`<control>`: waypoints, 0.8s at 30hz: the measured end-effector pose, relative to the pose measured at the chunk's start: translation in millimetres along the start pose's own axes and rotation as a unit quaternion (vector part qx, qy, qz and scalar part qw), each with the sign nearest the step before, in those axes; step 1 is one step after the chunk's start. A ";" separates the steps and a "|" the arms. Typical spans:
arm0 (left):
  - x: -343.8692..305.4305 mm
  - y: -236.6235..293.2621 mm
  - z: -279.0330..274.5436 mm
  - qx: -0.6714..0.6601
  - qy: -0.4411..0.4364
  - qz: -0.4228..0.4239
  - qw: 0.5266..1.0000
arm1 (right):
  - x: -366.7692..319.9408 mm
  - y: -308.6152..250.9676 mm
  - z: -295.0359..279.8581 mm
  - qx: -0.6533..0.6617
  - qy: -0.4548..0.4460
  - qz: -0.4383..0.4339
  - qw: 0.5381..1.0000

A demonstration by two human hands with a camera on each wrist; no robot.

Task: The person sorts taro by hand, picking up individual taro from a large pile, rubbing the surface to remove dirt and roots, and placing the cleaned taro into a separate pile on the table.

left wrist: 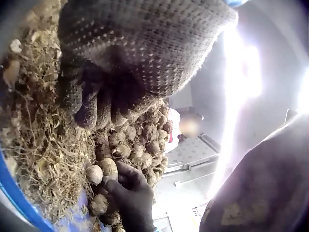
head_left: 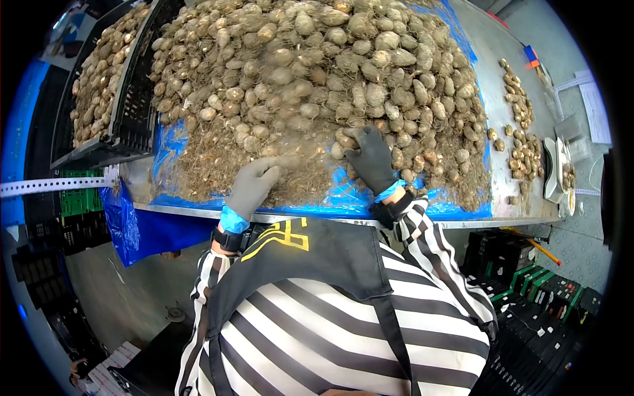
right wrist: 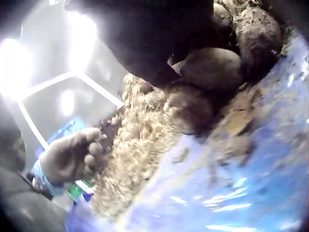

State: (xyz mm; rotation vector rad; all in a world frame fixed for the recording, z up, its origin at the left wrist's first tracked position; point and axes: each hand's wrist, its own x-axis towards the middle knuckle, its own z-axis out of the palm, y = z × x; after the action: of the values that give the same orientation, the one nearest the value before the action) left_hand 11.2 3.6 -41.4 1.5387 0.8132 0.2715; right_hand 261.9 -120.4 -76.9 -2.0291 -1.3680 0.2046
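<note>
My left hand [head_left: 254,188], in a grey glove, hovers above loose root debris [head_left: 211,162] near the table's front edge. Its fingers are loosely curled in the left wrist view, with nothing visible in them. At the near side of the heap, my right hand [head_left: 372,158] pinches a round brown tuber [head_left: 345,138] between thumb and fingers. The left wrist view also shows this grip, with the tuber [left wrist: 109,168] beside a paler one [left wrist: 94,174]. Dark glove fabric hides part of the tubers [right wrist: 212,67] in the right wrist view.
A large heap of hairy tubers [head_left: 370,66] covers blue plastic sheeting [head_left: 340,191]. On the left stands a black crate [head_left: 129,109] of tubers. Smaller piles [head_left: 525,155] lie at the right beside a white scale [head_left: 553,171]. Stacked crates [head_left: 535,317] stand below right.
</note>
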 end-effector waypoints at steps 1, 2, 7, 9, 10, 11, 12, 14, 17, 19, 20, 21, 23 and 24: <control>3.4 -1.5 0.1 0.003 -0.009 0.015 1.000 | -0.9 -4.3 -0.2 0.063 0.008 0.027 0.998; 5.6 -1.8 0.4 0.007 -0.016 0.028 0.999 | -1.9 -10.1 -0.2 0.127 0.013 0.053 0.990; 13.8 19.2 13.6 -0.018 -0.052 0.023 0.998 | 6.3 -76.8 -3.0 0.222 0.049 -0.072 0.971; 11.7 20.5 11.9 -0.085 0.005 0.045 0.995 | 1.5 -95.5 -2.7 0.222 -0.008 -0.120 0.968; 10.0 23.7 9.8 -0.118 0.033 0.057 0.991 | 0.6 -101.0 -2.5 0.221 -0.036 -0.143 0.964; 2.3 28.8 2.3 -0.126 0.021 0.027 0.991 | 2.7 -99.8 0.3 0.231 -0.054 -0.139 0.962; -4.1 34.7 1.1 -0.113 0.027 0.038 0.992 | 6.6 -98.7 -0.1 0.295 -0.066 -0.085 0.950; -13.1 40.0 2.2 -0.091 0.036 0.060 0.993 | 16.1 -97.8 -4.9 0.412 -0.092 0.026 0.906; -12.3 30.9 1.0 -0.041 0.054 0.064 0.996 | 22.9 -104.5 -5.3 0.405 -0.088 0.010 0.910; -12.3 32.8 2.4 -0.010 0.064 0.074 0.995 | 24.4 -111.4 -4.2 0.351 -0.075 -0.055 0.932; -11.9 31.8 1.1 0.028 0.076 0.077 0.994 | 23.9 -111.0 -0.7 0.370 -0.077 -0.027 0.926; -11.8 31.3 0.6 0.066 0.089 0.079 0.991 | 22.2 -109.2 4.9 0.389 -0.079 0.001 0.918; -13.4 32.6 2.8 0.060 0.110 0.110 0.986 | 21.7 -113.4 9.9 0.389 -0.054 0.005 0.920; -14.1 33.8 3.8 0.057 0.120 0.124 0.983 | 23.0 -119.8 8.3 0.369 -0.026 -0.019 0.929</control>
State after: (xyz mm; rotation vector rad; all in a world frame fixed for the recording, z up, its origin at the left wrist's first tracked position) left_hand 14.5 -6.1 -6.0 1.7399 0.8343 0.6114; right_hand 176.5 -70.0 -5.4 -1.3673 -1.1236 0.6527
